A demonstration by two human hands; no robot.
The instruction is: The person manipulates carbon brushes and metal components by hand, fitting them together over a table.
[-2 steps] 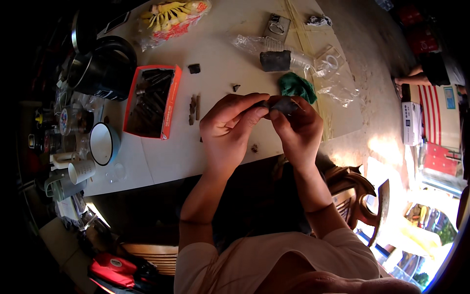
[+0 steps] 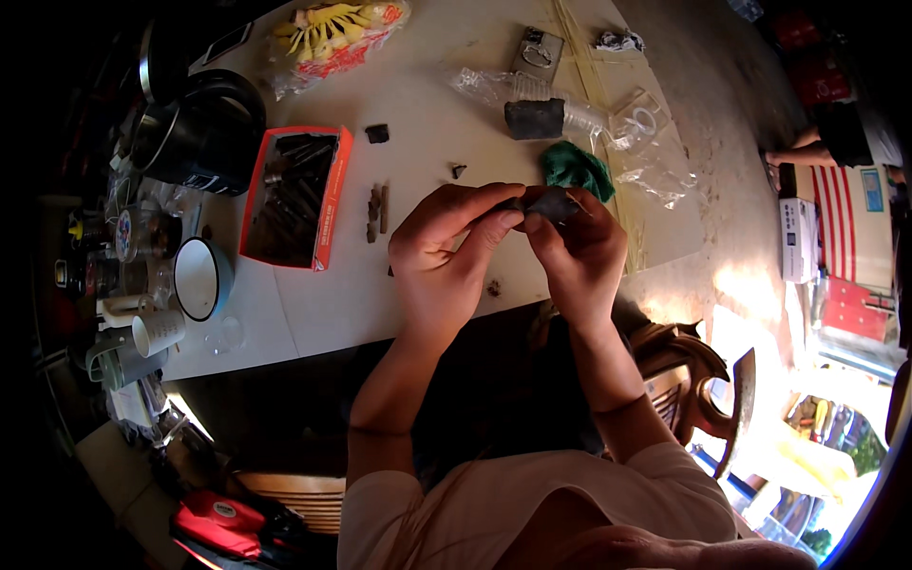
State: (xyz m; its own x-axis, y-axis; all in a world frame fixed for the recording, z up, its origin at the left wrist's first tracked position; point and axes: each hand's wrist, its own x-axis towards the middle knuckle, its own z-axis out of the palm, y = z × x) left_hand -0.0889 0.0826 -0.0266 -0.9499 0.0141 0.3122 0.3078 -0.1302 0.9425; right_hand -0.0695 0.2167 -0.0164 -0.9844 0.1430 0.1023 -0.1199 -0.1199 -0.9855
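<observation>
Both my hands meet above the near edge of the white table (image 2: 418,104). My right hand (image 2: 587,261) pinches a dark grey piece, thin and sheet-like (image 2: 553,205), between thumb and fingers; it looks like sandpaper. My left hand (image 2: 439,252) is closed, thumb against forefinger, on a small dark object (image 2: 514,203) touching or almost touching the grey piece. Fingers hide most of it, so its kind does not show. Just beyond my hands lie a small black scrap (image 2: 459,171) and a crumpled green cloth (image 2: 578,169). Thin brown sticks (image 2: 378,211) lie left of my left hand.
An orange-rimmed box (image 2: 339,195) of dark brown pieces stands to the left, beside a black kettle (image 2: 195,142) and a white enamel mug (image 2: 201,277). Farther off are a dark block (image 2: 534,119), clear plastic packaging (image 2: 655,157) and bagged bananas (image 2: 328,33). A wooden chair (image 2: 708,380) stands right.
</observation>
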